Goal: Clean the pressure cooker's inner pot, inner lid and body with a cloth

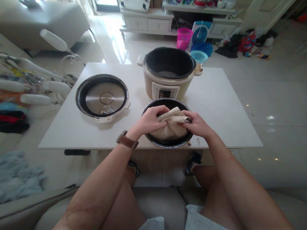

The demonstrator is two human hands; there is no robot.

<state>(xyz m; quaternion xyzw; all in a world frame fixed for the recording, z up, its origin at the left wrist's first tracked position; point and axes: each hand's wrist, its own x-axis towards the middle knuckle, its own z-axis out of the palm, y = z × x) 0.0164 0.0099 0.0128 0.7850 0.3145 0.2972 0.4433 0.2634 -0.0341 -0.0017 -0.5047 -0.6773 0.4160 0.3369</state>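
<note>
A beige cloth (pixel 170 126), bunched and folded at the top, is held between my two hands over the black inner pot (pixel 169 142). My left hand (pixel 154 120), with a brown-strapped watch at the wrist, pinches the cloth's left side. On its right edge my right hand (pixel 196 124) grips it too. Part of the cloth hangs down inside the pot, which stands at the table's front edge. Just behind stands the pressure cooker body (pixel 163 79), open at the top with a dark interior. Its round lid (pixel 106 97) lies underside up to the left.
The white table (pixel 213 124) carries the cooker parts. A rack with white-tipped arms (pixel 35 86) stands close at its left. Beyond the table are a pink basket (pixel 183 38), a light blue basket (pixel 199 56) and a low cabinet (pixel 148 22). A grey sofa (pixel 158 204) is beneath me.
</note>
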